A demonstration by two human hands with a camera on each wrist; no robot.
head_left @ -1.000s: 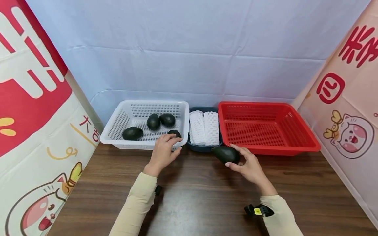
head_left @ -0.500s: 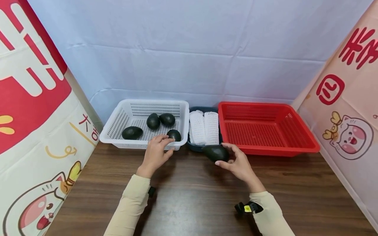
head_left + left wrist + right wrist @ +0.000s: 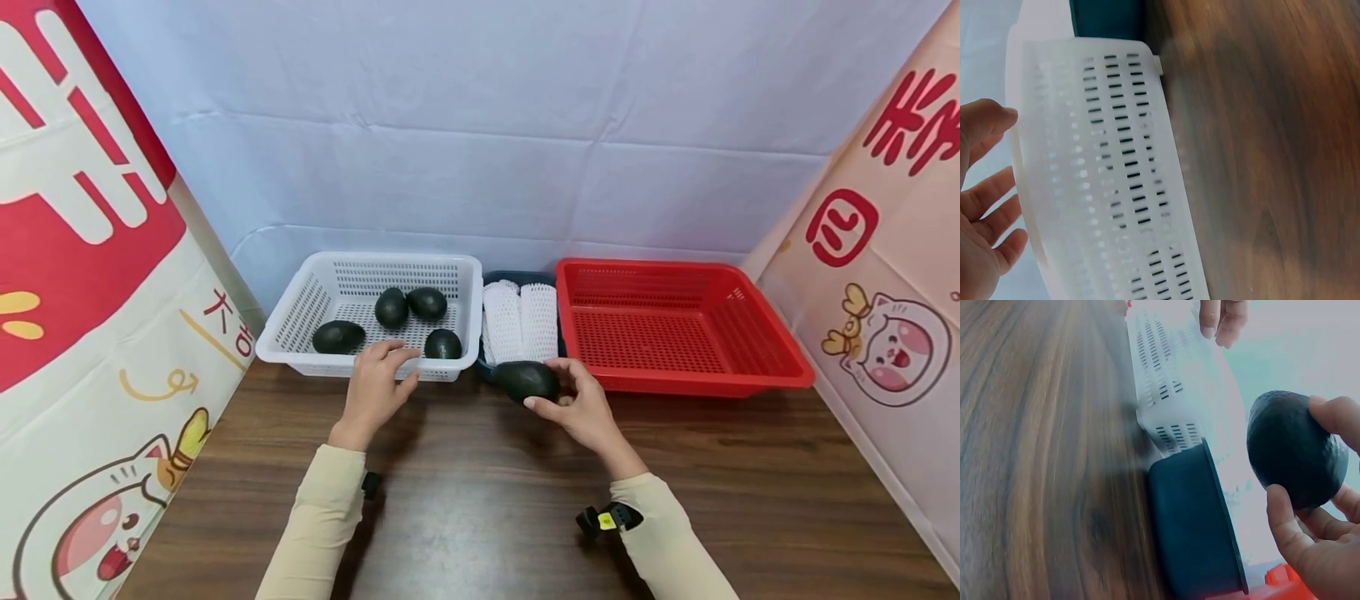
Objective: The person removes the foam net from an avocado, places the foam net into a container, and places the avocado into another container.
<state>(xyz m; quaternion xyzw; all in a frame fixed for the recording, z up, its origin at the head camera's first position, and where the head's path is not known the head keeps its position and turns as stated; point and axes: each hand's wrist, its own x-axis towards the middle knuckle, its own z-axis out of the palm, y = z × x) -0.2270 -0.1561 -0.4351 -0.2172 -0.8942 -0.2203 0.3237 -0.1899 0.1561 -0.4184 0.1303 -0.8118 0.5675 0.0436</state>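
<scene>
A dark green avocado (image 3: 528,381) is gripped between the thumb and fingers of my right hand (image 3: 587,410), in front of the dark blue tray. The right wrist view shows this avocado (image 3: 1294,450) up close, held off the table. My left hand (image 3: 377,385) hovers at the front rim of the white basket (image 3: 300,360), its fingers loosely bent and holding nothing. In the left wrist view the left fingers (image 3: 988,125) are beside the basket's rim. Several more avocados lie in the basket, the nearest one (image 3: 443,343) at its front right corner.
Between the two baskets stands the dark blue tray (image 3: 561,342) with white foam net sleeves (image 3: 519,321) in it. A red basket (image 3: 675,383) is at the right. All stand on a brown wooden table (image 3: 480,500) before a pale cloth backdrop.
My right hand has carried the avocado left, from the red basket's corner to the front of the blue tray. My left hand has drawn left and slightly back, uncovering the corner avocado.
</scene>
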